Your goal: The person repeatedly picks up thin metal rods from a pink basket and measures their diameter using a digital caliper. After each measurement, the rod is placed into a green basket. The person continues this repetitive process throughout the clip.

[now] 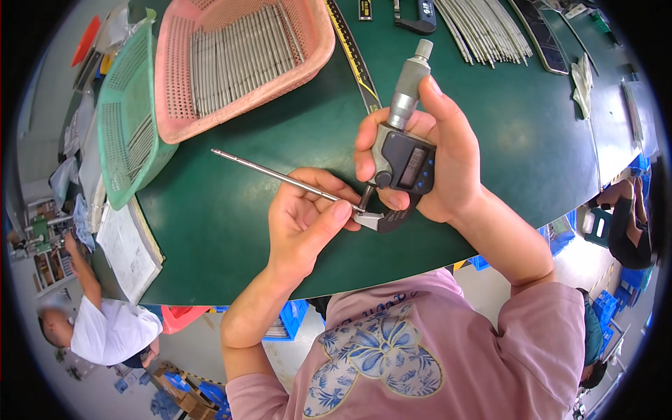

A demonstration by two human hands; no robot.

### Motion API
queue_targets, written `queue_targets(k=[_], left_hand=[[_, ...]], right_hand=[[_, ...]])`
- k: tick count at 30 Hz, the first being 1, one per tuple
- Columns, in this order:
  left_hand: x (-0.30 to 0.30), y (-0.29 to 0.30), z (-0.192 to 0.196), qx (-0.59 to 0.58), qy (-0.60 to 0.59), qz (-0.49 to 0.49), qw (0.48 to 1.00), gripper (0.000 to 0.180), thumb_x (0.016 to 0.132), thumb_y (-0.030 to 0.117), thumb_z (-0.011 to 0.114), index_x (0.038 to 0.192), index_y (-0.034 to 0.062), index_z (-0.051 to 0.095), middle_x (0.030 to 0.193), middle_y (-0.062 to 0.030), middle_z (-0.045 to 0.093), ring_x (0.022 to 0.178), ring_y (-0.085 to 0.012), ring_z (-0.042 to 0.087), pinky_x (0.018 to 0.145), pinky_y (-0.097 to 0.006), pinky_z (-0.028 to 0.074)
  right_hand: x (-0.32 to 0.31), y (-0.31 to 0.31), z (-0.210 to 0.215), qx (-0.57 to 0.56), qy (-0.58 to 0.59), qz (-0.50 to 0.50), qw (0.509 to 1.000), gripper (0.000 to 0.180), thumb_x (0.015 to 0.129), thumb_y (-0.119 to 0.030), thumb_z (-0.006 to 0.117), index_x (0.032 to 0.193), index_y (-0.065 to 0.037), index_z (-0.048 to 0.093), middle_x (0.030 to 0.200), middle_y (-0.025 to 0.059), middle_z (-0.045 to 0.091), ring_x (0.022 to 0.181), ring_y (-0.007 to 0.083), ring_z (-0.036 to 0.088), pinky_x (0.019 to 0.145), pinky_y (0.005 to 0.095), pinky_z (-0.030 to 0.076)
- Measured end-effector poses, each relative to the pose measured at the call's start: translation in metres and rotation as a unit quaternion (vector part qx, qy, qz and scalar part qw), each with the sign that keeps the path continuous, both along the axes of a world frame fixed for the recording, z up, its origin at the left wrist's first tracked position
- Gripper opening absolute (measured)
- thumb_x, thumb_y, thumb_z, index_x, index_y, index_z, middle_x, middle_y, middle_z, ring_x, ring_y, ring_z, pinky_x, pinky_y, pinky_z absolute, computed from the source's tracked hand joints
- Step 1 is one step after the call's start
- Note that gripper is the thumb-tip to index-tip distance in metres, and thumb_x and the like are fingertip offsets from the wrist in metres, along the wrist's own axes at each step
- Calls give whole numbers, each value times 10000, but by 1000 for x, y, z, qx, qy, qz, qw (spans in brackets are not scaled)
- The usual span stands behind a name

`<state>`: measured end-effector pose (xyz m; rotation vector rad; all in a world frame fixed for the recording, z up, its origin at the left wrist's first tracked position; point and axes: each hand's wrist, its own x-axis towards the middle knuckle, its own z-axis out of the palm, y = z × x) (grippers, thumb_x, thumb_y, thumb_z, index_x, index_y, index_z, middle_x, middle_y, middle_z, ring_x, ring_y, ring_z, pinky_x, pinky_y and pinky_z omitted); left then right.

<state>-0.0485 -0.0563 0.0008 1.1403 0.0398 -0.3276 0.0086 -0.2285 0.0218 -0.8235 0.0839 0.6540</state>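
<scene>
Slim silver metal rod (pixel 259 169) over dark-green counter (pixel 525 161), left hand (pixel 302 222) pinching it, end at grey-and-black digital micrometer (pixel 404 157) clasped by right hand (pixel 451 157); pink plastic basket (pixel 245 102) 11 o'clock, pale floor (pixel 283 355) 7 o'clock.

Rod (pixel 259 169) is seen as smooth, glossy metal | micrometer housing (pixel 406 162) is seen as matt plastic, its sleeve (pixel 402 110) as polished metal | pink basket (pixel 243 108) as matt plastic | tabletop (pixel 210 241) as smooth, lightly glossy | shirt (pixel 483 343) as matt cloth

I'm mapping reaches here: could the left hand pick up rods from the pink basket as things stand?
Probably not without letting go: the left hand holds a slim metal rod at the micrometer, though the rods in the pink basket lie uncovered.
</scene>
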Motion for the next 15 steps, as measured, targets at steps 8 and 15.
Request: queue_targets(k=[8, 15], left_hand=[[0, 2, -4, -15, -19, -6, 1000, 182, 800, 0, 559, 933, 2, 435, 860, -138, 569, 744, -150, 583, 603, -257, 521], [0, 0, -2, -16, -21, -1, 1000, 180, 800, -7, 556, 929, 0, 430, 855, -142, 568, 740, -151, 583, 599, -257, 519]], right_hand=[[-1, 0, -1, 1, 15, 4, 1000, 694, 846, -581, 201, 841, 25, 539, 661, 101, 563, 395, 145, 438, 412, 247, 376], [-1, 0, -3, 32, 6, 0, 999, 707, 826, -611, 225, 863, 22, 537, 675, 129, 552, 386, 150, 438, 360, 230, 372]])
